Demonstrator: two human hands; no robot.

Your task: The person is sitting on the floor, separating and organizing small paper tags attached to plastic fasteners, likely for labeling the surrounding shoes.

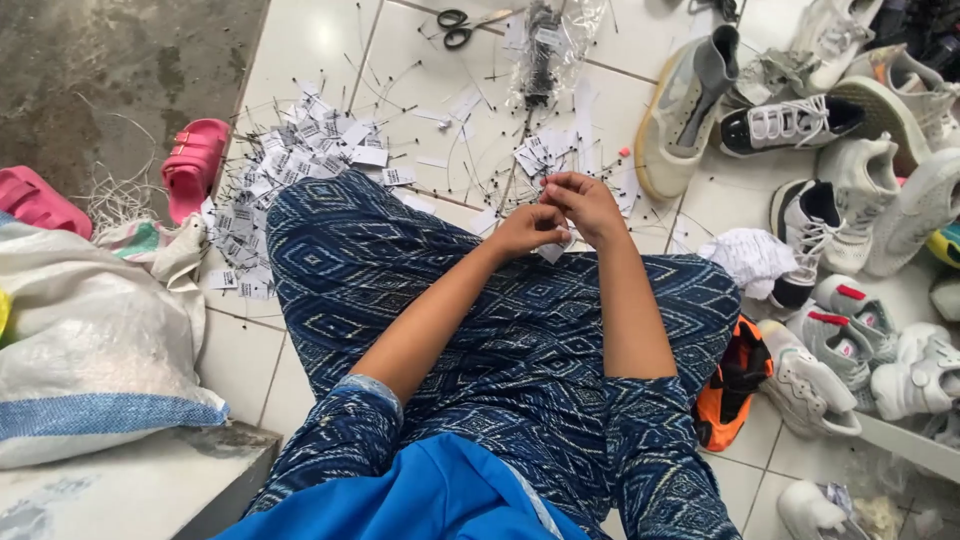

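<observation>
I sit cross-legged in blue patterned trousers on a white tiled floor. My left hand [527, 229] and my right hand [585, 203] meet above my knees, fingers pinched together on a small white paper tag [553, 250] that hangs between them. A thin black string seems to run from the fingers, too fine to be sure. Just beyond the hands lies a small heap of white tags with black strings [548, 155] on the tiles.
A larger pile of tags [290, 165] lies at the left. Black scissors [462, 27] and a clear bag of black strings [545, 45] are farther out. Several white sneakers [850, 200] crowd the right, pink sandals [195, 165] and a white sack [90, 340] the left.
</observation>
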